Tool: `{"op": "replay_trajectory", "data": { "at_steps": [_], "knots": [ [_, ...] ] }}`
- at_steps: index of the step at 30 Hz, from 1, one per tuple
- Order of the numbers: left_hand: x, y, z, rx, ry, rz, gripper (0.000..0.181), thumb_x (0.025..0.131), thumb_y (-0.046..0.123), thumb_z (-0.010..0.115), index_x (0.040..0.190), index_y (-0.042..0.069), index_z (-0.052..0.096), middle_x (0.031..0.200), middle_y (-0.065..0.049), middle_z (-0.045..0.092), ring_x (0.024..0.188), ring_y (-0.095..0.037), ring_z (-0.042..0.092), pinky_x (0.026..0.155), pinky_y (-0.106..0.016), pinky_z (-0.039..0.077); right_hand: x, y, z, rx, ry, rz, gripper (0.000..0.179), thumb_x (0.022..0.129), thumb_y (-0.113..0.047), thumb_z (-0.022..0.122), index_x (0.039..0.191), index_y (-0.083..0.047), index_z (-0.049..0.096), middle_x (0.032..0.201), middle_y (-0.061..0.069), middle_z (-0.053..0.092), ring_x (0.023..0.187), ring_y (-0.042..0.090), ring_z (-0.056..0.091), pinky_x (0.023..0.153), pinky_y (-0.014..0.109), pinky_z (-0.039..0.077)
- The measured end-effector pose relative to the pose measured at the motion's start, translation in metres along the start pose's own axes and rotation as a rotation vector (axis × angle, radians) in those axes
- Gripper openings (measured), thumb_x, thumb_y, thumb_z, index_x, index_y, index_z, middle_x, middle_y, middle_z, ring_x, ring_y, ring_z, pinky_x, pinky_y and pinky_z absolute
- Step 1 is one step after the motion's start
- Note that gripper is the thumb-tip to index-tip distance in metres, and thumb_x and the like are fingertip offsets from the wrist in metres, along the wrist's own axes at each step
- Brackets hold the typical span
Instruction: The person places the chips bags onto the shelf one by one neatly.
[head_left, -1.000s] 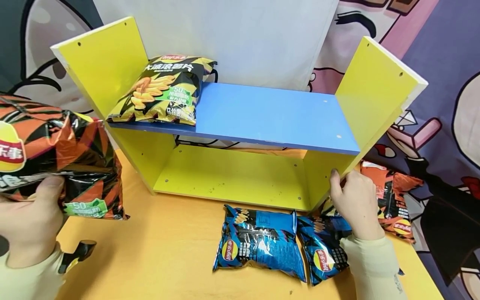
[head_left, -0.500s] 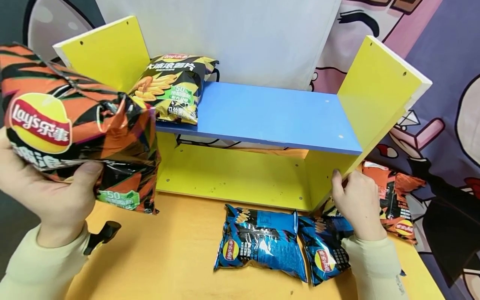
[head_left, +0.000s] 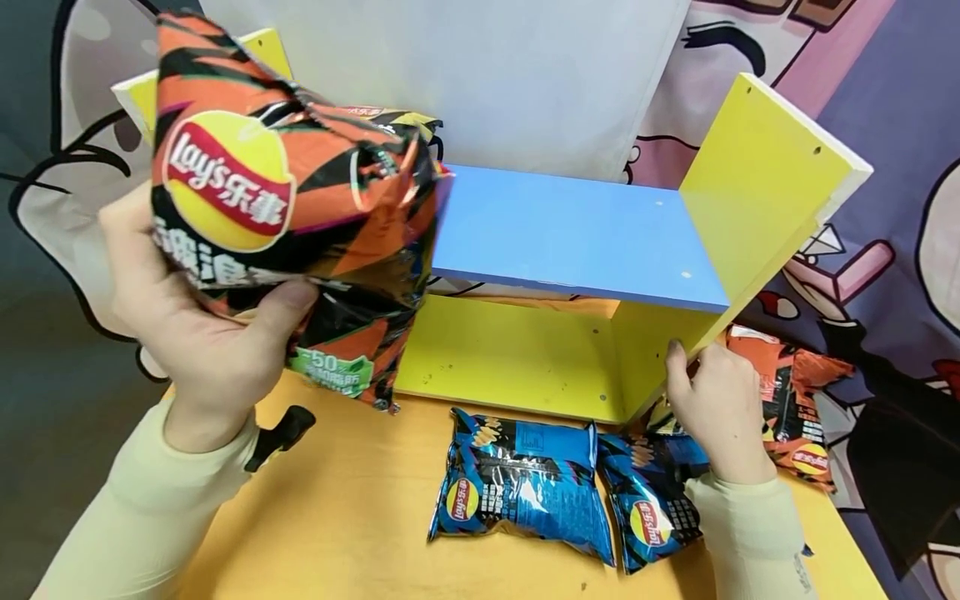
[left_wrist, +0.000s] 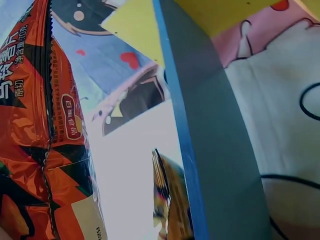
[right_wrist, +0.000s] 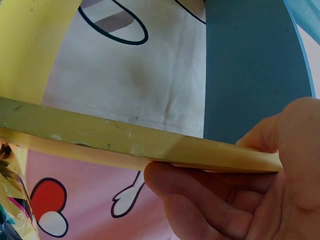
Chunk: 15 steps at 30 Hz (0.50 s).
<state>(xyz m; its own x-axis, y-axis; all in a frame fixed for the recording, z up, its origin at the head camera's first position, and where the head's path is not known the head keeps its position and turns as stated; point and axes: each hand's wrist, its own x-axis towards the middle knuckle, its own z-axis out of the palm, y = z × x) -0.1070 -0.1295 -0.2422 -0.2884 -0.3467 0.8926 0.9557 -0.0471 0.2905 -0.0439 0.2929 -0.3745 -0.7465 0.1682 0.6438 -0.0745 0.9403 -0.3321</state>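
Orange in the head view, one chip bag (head_left: 300,183) is being grasped by the left hand (head_left: 202,333) before one shelf (head_left: 577,233); the right hand (head_left: 716,408) is gripping its side panel (head_left: 753,217); two blue bags (head_left: 525,483) are lying on the desk (head_left: 345,517). Left wrist view: the chip bag is showing beside one blue board (left_wrist: 212,115). Right wrist view: fingers (right_wrist: 205,192) are clasping that panel
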Motion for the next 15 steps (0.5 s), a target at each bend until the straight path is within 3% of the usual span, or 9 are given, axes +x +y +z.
{"op": "replay_trajectory", "data": {
  "at_steps": [6, 12, 15],
  "knots": [
    [-0.002, 0.005, 0.031, -0.043, -0.047, -0.027, 0.093, 0.062, 0.050, 0.096, 0.116, -0.015, 0.055, 0.116, -0.028, 0.062, 0.107, -0.039, 0.062, 0.094, -0.039, 0.053, -0.002, 0.001, 0.001, 0.003, -0.008, 0.010, 0.045, 0.104, -0.024, 0.054, 0.061, -0.011, 0.051, 0.049, 0.004, 0.045, 0.042, 0.016, 0.034, 0.038, 0.029, 0.024],
    [0.000, 0.010, 0.053, -0.047, -0.168, -0.063, 0.081, 0.076, 0.044, 0.089, 0.125, -0.011, 0.056, 0.124, -0.025, 0.062, 0.111, -0.041, 0.062, 0.096, -0.043, 0.055, -0.001, 0.000, 0.001, -0.004, -0.005, 0.000, 0.046, 0.103, -0.023, 0.054, 0.059, -0.011, 0.049, 0.048, 0.004, 0.043, 0.041, 0.016, 0.033, 0.038, 0.029, 0.023],
    [0.001, 0.009, 0.060, -0.006, -0.223, -0.078, 0.075, 0.081, 0.042, 0.085, 0.129, -0.008, 0.054, 0.127, -0.019, 0.063, 0.112, -0.038, 0.064, 0.094, -0.043, 0.057, 0.000, 0.000, 0.000, -0.005, 0.002, -0.012, 0.046, 0.103, -0.022, 0.054, 0.059, -0.011, 0.048, 0.048, 0.004, 0.043, 0.041, 0.016, 0.032, 0.037, 0.028, 0.023]
  ]
}}
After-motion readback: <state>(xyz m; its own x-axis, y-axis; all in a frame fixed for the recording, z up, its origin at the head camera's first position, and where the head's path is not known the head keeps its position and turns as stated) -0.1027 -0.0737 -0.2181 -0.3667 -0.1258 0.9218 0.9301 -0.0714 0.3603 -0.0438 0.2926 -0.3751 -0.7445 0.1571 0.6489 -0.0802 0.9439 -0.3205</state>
